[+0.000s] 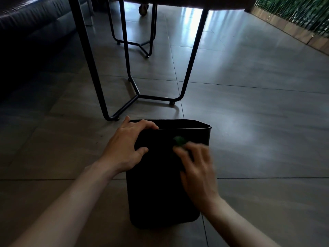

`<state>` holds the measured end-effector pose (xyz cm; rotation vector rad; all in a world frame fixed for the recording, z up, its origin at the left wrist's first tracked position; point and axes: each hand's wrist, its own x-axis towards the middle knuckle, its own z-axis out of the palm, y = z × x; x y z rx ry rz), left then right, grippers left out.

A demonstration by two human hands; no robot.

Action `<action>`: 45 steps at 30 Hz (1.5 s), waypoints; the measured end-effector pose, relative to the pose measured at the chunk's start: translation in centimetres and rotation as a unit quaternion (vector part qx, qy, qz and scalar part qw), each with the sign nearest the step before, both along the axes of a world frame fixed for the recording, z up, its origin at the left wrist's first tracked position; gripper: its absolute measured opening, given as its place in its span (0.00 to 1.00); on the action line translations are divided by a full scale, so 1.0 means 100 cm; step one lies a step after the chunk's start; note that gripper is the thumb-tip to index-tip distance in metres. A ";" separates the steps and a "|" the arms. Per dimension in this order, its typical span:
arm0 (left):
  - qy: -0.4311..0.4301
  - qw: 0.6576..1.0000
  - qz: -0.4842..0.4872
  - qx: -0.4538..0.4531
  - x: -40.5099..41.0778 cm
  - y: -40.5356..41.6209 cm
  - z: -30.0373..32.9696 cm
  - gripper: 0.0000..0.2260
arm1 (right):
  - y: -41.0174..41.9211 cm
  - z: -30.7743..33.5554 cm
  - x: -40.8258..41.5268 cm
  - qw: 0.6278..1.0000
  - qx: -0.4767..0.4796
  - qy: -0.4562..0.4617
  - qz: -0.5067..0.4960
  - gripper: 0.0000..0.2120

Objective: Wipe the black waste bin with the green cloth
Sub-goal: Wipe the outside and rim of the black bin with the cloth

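The black waste bin (156, 189) stands on the tiled floor in the lower middle of the head view, tilted towards me. My left hand (124, 145) grips its near left rim corner, fingers over the edge and thumb on the outer wall. My right hand (195, 168) is blurred and presses the green cloth (179, 140) against the bin's near wall just under the rim. Only a small bunched part of the cloth shows beyond my fingers.
Black metal table legs (140, 97) stand just behind the bin, with a second frame (140, 43) farther back. A dark sofa (32, 29) runs along the left. A wooden planter edge with green plants (293, 20) lines the far right. Grey floor tiles (258, 122) spread to the right.
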<state>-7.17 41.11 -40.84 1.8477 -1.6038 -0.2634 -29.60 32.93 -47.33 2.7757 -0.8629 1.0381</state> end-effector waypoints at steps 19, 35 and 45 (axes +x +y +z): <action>0.014 1.000 0.005 0.019 -0.001 0.000 0.001 0.29 | 0.013 -0.011 -0.016 0.998 -0.018 0.047 0.045 0.14; 0.060 0.996 -0.008 0.067 0.012 0.005 0.015 0.26 | -0.070 0.073 -0.111 0.882 0.423 -0.021 -0.206 0.20; 0.117 0.989 -0.009 0.086 0.048 0.038 0.014 0.23 | -0.065 0.103 -0.061 0.928 0.218 0.299 0.039 0.15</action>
